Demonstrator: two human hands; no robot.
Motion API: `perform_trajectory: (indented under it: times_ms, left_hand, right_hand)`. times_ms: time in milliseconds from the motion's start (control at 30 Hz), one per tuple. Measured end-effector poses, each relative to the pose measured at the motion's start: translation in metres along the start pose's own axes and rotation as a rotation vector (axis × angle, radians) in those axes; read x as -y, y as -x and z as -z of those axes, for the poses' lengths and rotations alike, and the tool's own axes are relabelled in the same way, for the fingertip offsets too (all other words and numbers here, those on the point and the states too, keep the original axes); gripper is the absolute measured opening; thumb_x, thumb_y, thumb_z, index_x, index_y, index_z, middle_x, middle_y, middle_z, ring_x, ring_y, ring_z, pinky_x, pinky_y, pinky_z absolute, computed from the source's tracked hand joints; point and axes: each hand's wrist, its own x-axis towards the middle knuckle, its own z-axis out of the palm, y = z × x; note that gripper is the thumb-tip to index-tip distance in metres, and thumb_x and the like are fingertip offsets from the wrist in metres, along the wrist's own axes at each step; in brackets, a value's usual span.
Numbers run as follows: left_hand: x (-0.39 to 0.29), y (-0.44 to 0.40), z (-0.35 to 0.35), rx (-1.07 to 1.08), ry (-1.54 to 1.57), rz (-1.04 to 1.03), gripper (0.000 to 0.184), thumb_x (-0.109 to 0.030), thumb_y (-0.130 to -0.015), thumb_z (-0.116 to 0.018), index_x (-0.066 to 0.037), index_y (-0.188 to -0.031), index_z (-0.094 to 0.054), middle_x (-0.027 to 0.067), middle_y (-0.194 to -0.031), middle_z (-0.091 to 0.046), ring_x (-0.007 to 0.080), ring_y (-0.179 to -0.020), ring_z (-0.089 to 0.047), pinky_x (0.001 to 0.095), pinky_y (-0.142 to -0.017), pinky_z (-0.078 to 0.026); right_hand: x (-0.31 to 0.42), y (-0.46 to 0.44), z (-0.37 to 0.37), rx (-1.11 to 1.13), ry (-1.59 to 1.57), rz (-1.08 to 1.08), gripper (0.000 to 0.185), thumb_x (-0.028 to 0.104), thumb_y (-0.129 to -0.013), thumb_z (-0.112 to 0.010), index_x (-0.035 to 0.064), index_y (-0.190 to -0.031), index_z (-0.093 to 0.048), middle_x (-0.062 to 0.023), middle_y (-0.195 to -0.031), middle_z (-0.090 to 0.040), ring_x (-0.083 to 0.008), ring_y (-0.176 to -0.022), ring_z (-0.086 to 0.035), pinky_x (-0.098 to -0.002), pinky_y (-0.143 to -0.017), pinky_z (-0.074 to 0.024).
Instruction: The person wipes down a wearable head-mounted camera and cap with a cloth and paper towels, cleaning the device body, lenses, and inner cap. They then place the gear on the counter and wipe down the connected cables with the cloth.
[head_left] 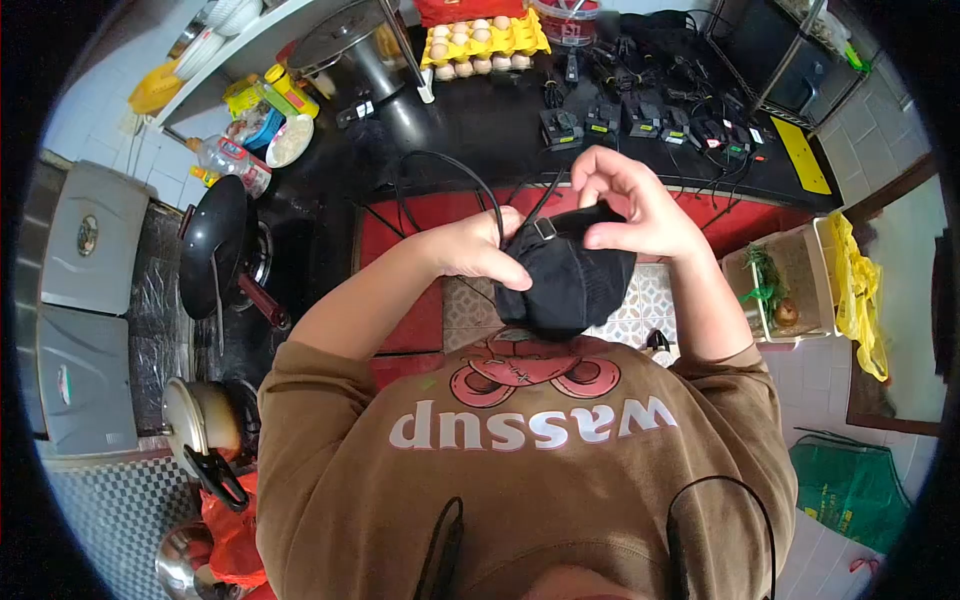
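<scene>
A black cap [570, 285] with a metal strap buckle [545, 228] is held in front of my chest, its opening partly turned upward. My left hand [485, 250] grips its left side, thumb laid over the fabric and the other fingers mostly hidden. At the right edge of the cap is my right hand [640, 205], with its thumb against the rim and its bent fingers above. A black cable [450, 160] loops up beside my left hand and passes close to the cap.
Ahead is a black counter [350, 150] bearing a yellow egg tray [485, 45] and several black devices [640, 118] with cables. To the left are a wok [215, 235] and a pot [205, 420]. A white bin [785, 280] with vegetables is at right.
</scene>
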Motion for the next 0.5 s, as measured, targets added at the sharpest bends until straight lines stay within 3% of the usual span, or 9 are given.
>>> perform_trajectory:
  times_ms: [33, 100, 267, 333, 433, 500]
  left_hand:
    - [-0.008, 0.006, -0.003, -0.040, 0.033, 0.062, 0.048, -0.006, -0.065, -0.077, -0.001, -0.108, -0.056, 0.0021, -0.096, -0.061, 0.0118, -0.087, -0.059, 0.0267, -0.077, -0.047]
    - [-0.023, 0.018, -0.007, -0.119, 0.096, 0.189, 0.066, -0.002, -0.059, -0.075, -0.001, -0.121, -0.052, 0.0058, -0.109, -0.063, 0.0161, -0.100, -0.060, 0.0312, -0.089, -0.046]
    - [-0.008, 0.029, -0.011, -0.194, 0.297, 0.020, 0.058, -0.001, -0.055, -0.075, 0.003, -0.110, -0.058, 0.0059, -0.096, -0.065, 0.0144, -0.088, -0.061, 0.0307, -0.084, -0.047]
    - [0.000, 0.026, -0.011, -0.044, 0.410, 0.037, 0.065, -0.001, -0.050, -0.075, 0.003, -0.112, -0.058, 0.0077, -0.100, -0.066, 0.0164, -0.091, -0.062, 0.0317, -0.087, -0.047]
    - [0.021, 0.018, -0.011, 0.110, 0.535, 0.045, 0.073, -0.002, -0.045, -0.075, 0.004, -0.115, -0.057, 0.0094, -0.105, -0.065, 0.0189, -0.096, -0.062, 0.0321, -0.090, -0.045]
    - [0.039, 0.008, -0.014, 0.264, 0.675, 0.040, 0.081, -0.003, -0.041, -0.076, 0.005, -0.119, -0.055, 0.0112, -0.111, -0.064, 0.0217, -0.104, -0.060, 0.0319, -0.094, -0.043]
  right_hand:
    - [-0.005, 0.005, 0.003, 0.015, -0.220, -0.095, 0.050, 0.025, -0.064, -0.088, 0.0028, -0.092, -0.054, 0.0020, -0.082, -0.055, -0.0091, -0.077, -0.053, -0.0221, -0.070, -0.0416]
    - [-0.019, 0.018, 0.007, 0.042, -0.296, -0.138, 0.049, 0.026, -0.065, -0.087, 0.0025, -0.091, -0.054, 0.0023, -0.081, -0.055, -0.0085, -0.076, -0.053, -0.0223, -0.069, -0.0411]
    - [-0.048, 0.044, 0.004, 0.066, -0.459, -0.217, 0.042, 0.026, -0.068, -0.084, 0.0032, -0.087, -0.056, 0.0018, -0.080, -0.055, -0.0097, -0.076, -0.053, -0.0247, -0.069, -0.0411]
    - [-0.050, 0.046, 0.004, 0.048, -0.463, -0.217, 0.040, 0.026, -0.068, -0.083, 0.0038, -0.086, -0.056, 0.0011, -0.079, -0.055, -0.0108, -0.077, -0.053, -0.0258, -0.070, -0.0416]
    - [-0.048, 0.033, -0.004, -0.222, -0.510, 0.088, 0.037, 0.030, -0.071, -0.080, 0.0060, -0.083, -0.054, -0.0025, -0.079, -0.054, -0.0169, -0.080, -0.055, -0.0290, -0.074, -0.0436]
    - [-0.044, 0.016, -0.007, -0.200, -0.543, 0.195, 0.033, 0.026, -0.074, -0.078, 0.0057, -0.085, -0.055, -0.0041, -0.084, -0.056, -0.0163, -0.082, -0.055, -0.0277, -0.075, -0.0442]
